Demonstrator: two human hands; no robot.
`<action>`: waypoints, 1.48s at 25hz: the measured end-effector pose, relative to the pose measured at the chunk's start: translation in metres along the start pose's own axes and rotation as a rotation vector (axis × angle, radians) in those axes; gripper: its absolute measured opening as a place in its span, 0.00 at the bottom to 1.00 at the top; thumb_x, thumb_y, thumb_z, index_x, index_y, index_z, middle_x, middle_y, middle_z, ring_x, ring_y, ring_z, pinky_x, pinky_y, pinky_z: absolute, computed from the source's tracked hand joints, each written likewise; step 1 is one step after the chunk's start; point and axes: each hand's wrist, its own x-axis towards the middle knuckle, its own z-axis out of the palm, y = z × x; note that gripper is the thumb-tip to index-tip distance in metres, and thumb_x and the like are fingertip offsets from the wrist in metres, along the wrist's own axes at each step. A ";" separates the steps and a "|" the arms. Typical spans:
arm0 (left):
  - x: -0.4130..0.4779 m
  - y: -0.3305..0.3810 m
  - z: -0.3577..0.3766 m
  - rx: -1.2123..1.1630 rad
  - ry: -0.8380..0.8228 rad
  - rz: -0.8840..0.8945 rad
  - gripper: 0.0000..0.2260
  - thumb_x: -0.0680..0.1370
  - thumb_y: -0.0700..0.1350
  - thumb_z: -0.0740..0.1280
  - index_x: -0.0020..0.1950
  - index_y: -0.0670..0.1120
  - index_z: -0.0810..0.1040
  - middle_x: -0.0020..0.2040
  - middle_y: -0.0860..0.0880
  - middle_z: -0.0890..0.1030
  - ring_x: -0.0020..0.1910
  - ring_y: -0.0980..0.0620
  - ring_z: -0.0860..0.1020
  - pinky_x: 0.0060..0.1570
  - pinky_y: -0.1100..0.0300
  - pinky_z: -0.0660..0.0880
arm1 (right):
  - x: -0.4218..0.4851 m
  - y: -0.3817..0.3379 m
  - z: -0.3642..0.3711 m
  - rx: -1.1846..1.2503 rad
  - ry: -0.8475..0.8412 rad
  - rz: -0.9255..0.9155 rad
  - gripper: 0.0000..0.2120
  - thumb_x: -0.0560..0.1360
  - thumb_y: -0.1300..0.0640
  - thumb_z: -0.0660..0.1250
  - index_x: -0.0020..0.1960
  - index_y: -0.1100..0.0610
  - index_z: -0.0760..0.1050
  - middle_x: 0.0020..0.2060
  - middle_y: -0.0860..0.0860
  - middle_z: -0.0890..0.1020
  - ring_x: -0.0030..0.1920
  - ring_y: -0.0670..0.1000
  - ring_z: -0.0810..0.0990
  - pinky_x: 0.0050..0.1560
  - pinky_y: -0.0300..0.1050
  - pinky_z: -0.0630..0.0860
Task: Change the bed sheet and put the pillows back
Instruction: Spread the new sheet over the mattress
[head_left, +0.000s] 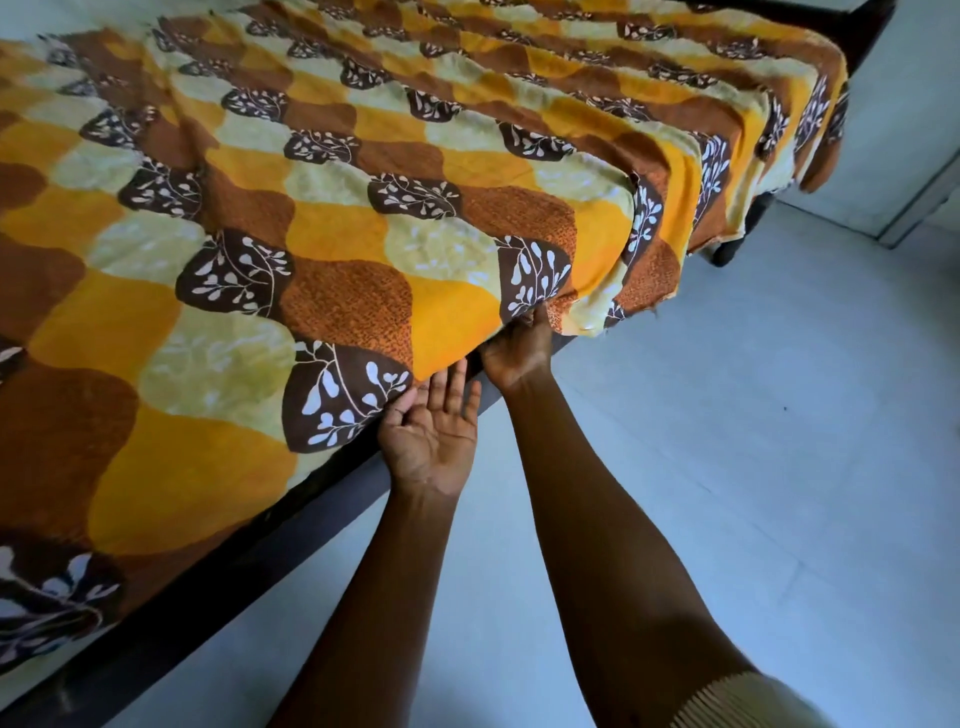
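Nearest the camera, below the bed's long edge, two bare forearms reach up out of the bottom of the view, the right one with a ribbed beige sleeve (748, 699) pushed up near the elbow. The left hand (431, 434) is released: palm up, fingers spread and straight, their tips touching the hem of the bed sheet (322, 208) where it meets the dark bed frame (218, 587). It grips nothing. Just beyond it along the same edge, the right hand (517, 351) shows its back to the camera, its fingers pushed up under the hanging hem of the sheet; the cloth hides the fingertips, so whether they pinch the fabric or only press against it cannot be told.

The sheet, patterned in orange, yellow, rust brown and pale green scallops with dark brown patches bearing white leaf sprigs, covers the whole top of the bed. On the near side of the hands its edge lies along the frame with the dark rail showing beneath; beyond the hands it hangs loose over the side in soft folds, all the way to the far corner. A dark leg (727, 249) of the frame stands under that far hanging part. The pale floor (727, 415) stretches off the side of the bed to a light wall (893, 130) beyond its far corner.
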 end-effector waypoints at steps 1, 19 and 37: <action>-0.001 -0.003 -0.001 0.018 0.028 -0.001 0.15 0.78 0.43 0.51 0.58 0.41 0.73 0.70 0.43 0.69 0.70 0.43 0.67 0.68 0.47 0.62 | -0.005 0.000 -0.008 -0.069 0.042 -0.015 0.21 0.81 0.48 0.52 0.65 0.60 0.70 0.56 0.55 0.77 0.54 0.53 0.76 0.56 0.46 0.72; 0.026 -0.053 0.037 0.118 0.198 0.015 0.21 0.81 0.50 0.52 0.70 0.41 0.65 0.68 0.43 0.71 0.68 0.45 0.70 0.65 0.47 0.66 | 0.007 -0.047 -0.040 -0.063 0.291 -0.132 0.08 0.80 0.63 0.57 0.44 0.62 0.72 0.41 0.55 0.79 0.41 0.50 0.79 0.48 0.41 0.77; 0.018 -0.064 0.054 1.131 0.028 0.177 0.10 0.81 0.43 0.56 0.55 0.52 0.74 0.57 0.51 0.79 0.51 0.55 0.80 0.50 0.63 0.75 | -0.019 -0.094 -0.041 -0.534 0.093 0.009 0.10 0.79 0.58 0.59 0.56 0.55 0.77 0.46 0.51 0.82 0.46 0.49 0.81 0.56 0.44 0.75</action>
